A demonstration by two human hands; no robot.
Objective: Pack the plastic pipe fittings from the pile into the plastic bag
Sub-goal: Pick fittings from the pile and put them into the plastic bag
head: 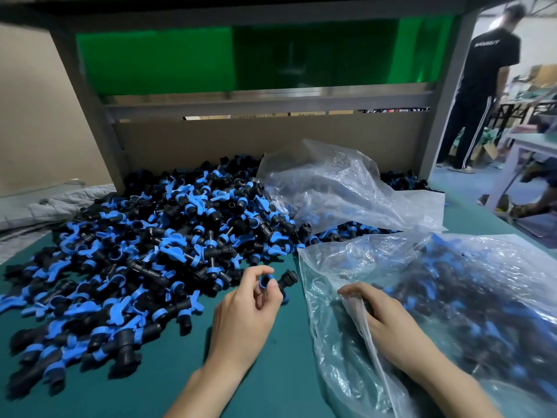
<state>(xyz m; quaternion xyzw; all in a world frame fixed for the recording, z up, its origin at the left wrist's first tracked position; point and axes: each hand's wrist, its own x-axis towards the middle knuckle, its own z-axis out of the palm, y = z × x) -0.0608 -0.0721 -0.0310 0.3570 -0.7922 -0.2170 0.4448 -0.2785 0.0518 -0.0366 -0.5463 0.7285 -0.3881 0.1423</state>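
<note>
L hand (247, 315) pinches fitting (287, 280) betw pile (135, 236) edge & bag (325, 267) mouth; R hand (388, 327) grips bag rim.

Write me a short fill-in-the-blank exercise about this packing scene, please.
1. The left hand pinches one black and ____ fitting.
2. The right hand holds the edge of a plastic ____.
3. The pile lies on the person's ____ side.
Missing words: blue; bag; left.
</note>
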